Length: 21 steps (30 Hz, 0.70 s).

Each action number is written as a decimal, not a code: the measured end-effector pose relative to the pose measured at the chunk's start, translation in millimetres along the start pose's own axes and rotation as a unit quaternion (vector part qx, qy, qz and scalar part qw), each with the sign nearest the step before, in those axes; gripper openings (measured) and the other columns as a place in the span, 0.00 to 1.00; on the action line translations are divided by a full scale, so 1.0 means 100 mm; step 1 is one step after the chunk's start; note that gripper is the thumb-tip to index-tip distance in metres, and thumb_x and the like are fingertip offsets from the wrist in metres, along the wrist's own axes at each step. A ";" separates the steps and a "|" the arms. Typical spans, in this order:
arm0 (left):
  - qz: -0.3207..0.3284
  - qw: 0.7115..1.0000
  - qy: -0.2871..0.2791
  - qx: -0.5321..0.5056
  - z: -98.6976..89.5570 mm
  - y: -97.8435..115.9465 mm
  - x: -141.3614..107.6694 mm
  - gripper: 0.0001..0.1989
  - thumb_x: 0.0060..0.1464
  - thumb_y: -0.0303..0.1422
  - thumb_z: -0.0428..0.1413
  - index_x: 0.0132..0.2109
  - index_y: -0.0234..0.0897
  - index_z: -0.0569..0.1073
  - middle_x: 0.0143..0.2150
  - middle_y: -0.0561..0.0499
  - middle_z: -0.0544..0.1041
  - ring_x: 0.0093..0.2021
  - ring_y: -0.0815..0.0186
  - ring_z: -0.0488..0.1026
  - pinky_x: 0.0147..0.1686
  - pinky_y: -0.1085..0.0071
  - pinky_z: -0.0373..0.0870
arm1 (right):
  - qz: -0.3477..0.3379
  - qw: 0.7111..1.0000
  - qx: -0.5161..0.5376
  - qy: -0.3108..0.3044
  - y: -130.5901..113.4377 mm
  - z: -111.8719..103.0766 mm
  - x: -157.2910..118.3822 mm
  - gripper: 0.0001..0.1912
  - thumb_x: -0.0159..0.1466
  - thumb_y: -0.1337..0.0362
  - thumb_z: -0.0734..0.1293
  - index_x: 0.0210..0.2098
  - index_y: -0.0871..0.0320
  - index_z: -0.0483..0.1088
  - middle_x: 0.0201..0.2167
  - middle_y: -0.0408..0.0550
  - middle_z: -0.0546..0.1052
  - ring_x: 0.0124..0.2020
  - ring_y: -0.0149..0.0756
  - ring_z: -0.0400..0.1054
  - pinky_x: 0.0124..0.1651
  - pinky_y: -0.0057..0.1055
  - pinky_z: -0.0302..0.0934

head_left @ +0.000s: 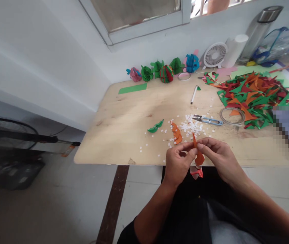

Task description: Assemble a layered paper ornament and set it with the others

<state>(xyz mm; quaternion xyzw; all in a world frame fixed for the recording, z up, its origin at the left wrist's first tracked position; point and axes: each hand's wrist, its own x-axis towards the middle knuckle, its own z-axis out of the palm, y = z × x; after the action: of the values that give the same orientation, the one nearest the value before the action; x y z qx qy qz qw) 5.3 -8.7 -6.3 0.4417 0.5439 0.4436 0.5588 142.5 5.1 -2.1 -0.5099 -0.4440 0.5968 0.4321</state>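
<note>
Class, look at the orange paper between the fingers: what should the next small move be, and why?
Probably ease the orange paper inward over the tabletop: the left hand and right hand pinch it near the front edge, where it might fall.

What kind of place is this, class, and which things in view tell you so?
Probably a craft corner at a home or small workshop table: a heap of orange, green and red paper scraps, thread snips by tiny white bits, and a striped paper ball by the wall.
</note>
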 end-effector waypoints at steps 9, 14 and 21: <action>-0.036 0.995 0.000 -0.090 -0.02 0.00 0.04 0.12 0.47 0.34 0.63 0.39 0.33 0.81 0.33 0.47 0.82 0.31 0.67 0.75 0.30 0.74 0.70 | -0.010 1.000 -0.014 0.000 -0.01 0.01 -0.01 0.14 0.56 0.52 0.71 0.29 0.57 0.74 0.25 0.44 0.77 0.28 0.34 0.70 0.36 0.30 0.65; -0.059 0.990 0.022 -0.126 -0.03 0.00 0.06 0.12 0.46 0.34 0.62 0.38 0.31 0.81 0.27 0.48 0.80 0.27 0.70 0.72 0.26 0.76 0.66 | 0.000 1.000 -0.016 0.007 0.00 -0.01 -0.01 0.13 0.57 0.52 0.70 0.29 0.56 0.75 0.27 0.45 0.78 0.30 0.35 0.70 0.36 0.29 0.65; -0.076 0.984 0.033 -0.158 -0.03 0.01 0.06 0.11 0.45 0.31 0.59 0.38 0.31 0.80 0.26 0.50 0.79 0.26 0.69 0.73 0.32 0.73 0.70 | -0.004 0.999 -0.032 0.030 0.02 -0.03 -0.01 0.13 0.57 0.53 0.70 0.28 0.56 0.75 0.25 0.44 0.78 0.28 0.36 0.71 0.33 0.30 0.65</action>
<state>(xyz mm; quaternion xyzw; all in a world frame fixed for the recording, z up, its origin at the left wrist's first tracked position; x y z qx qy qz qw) 2.8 -2.7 -6.8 0.2903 0.5168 0.4946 0.6356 145.5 3.5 -4.2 -0.5394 -0.4514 0.5648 0.4316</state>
